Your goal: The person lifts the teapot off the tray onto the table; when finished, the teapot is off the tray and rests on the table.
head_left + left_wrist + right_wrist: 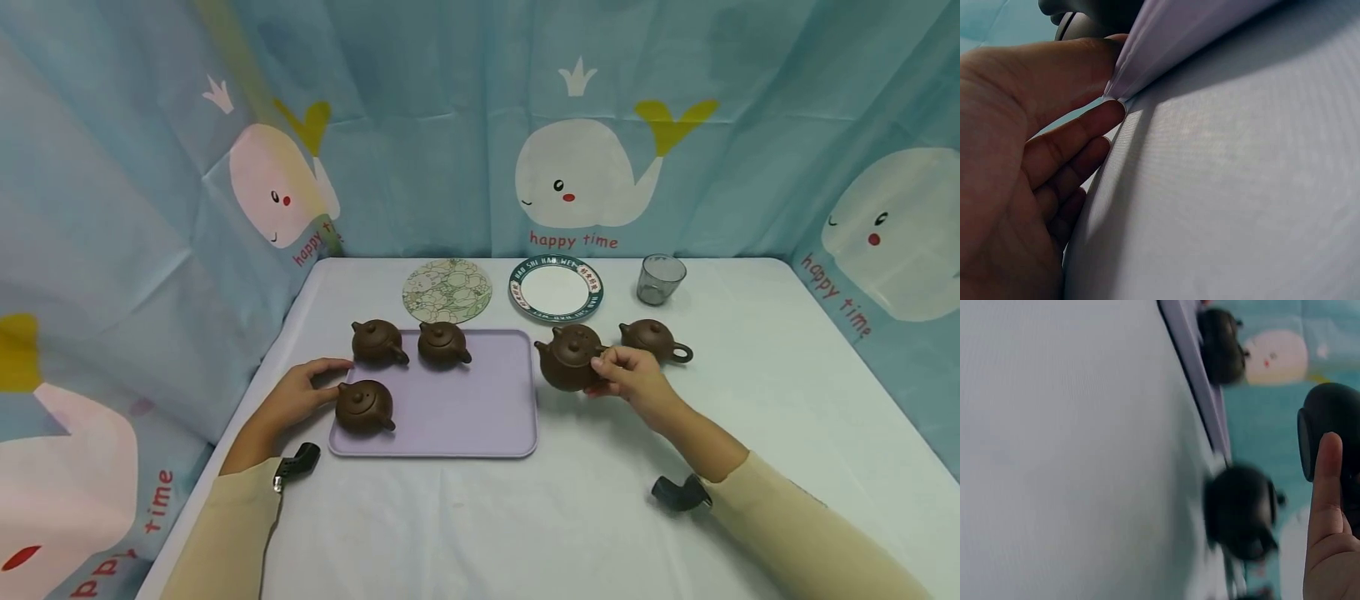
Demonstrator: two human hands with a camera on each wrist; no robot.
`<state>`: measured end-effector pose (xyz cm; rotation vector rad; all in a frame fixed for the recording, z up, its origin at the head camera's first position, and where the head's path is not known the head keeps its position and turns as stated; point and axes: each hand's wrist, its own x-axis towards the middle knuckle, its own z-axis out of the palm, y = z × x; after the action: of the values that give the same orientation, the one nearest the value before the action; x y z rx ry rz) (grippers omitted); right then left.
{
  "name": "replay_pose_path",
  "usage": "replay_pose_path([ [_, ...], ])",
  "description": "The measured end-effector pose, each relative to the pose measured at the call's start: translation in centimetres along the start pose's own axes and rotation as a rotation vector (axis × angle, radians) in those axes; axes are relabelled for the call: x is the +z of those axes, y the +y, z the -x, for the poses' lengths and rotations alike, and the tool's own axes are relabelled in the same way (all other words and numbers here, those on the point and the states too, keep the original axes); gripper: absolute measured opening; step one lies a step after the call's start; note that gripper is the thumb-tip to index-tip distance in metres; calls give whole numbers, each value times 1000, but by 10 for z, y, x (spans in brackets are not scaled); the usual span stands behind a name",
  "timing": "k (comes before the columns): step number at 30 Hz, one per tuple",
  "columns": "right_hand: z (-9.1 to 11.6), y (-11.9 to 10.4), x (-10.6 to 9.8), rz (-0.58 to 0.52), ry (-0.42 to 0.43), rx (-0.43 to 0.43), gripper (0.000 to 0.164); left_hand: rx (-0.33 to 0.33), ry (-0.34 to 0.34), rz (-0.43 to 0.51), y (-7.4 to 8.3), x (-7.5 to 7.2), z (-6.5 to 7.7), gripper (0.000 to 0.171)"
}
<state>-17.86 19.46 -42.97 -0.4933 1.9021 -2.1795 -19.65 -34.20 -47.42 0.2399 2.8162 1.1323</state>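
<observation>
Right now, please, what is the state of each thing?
Lilac tray: flat, loaded
Near tray teapot: upright, lid on
Far-left tray teapot: upright, lid on
Far-right tray teapot: upright, lid on
Held teapot: lifted, lid on
Table teapot: upright, lid on
Glass tumbler: upright
Rimmed plate: face up, bare
Patterned disc: flat, bare

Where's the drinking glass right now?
In the head view, the glass is near the far edge of the table, right of the green-rimmed plate and beyond the rightmost teapot.
</observation>
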Motion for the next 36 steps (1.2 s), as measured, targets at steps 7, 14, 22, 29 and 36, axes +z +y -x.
replay_pose_path([
  [7,17,-27,-61,35,104,-61,20,-27,-5,-3,-2,0,0,47],
  [14,37,-43,-121,67,165,-88,19,-22,-5,3,-1,1,1,46],
  [22,55,-36,-178,-13,176,-88,24,-10,4,9,-1,0,0,45],
  [29,60,-19,-206,-9,192,-47,26,-32,-9,4,0,1,0,46],
  [36,57,-13,-218,4,197,27,24,-40,-5,5,1,1,0,45],
])
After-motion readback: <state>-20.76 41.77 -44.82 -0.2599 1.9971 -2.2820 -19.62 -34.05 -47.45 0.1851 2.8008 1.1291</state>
